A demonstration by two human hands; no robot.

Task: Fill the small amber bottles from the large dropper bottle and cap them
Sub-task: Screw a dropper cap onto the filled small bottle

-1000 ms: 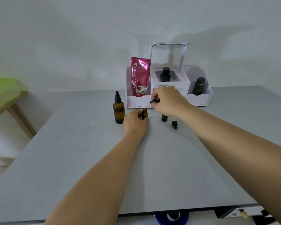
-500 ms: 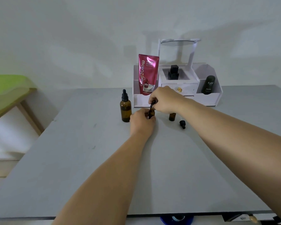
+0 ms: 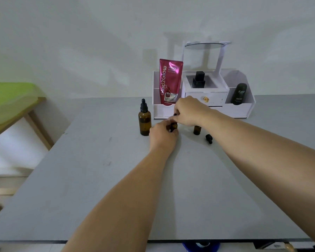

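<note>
We held small amber bottle (image 3: 173, 126) upright near bench's far edge, left hand (image 3: 163, 134) gripping body; right hand (image 3: 187, 111) pinched cap directly above its neck.

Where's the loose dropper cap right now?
The loose cap lies on its side on the table, just right of the uncapped small bottle, under the right forearm.

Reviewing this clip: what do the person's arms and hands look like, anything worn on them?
Both forearms are bare as far as the frame shows: no sleeves in view. The left hand and right hand wear no gloves; no watch, bracelet or ring is visible, though the fingers are partly hidden.
</note>
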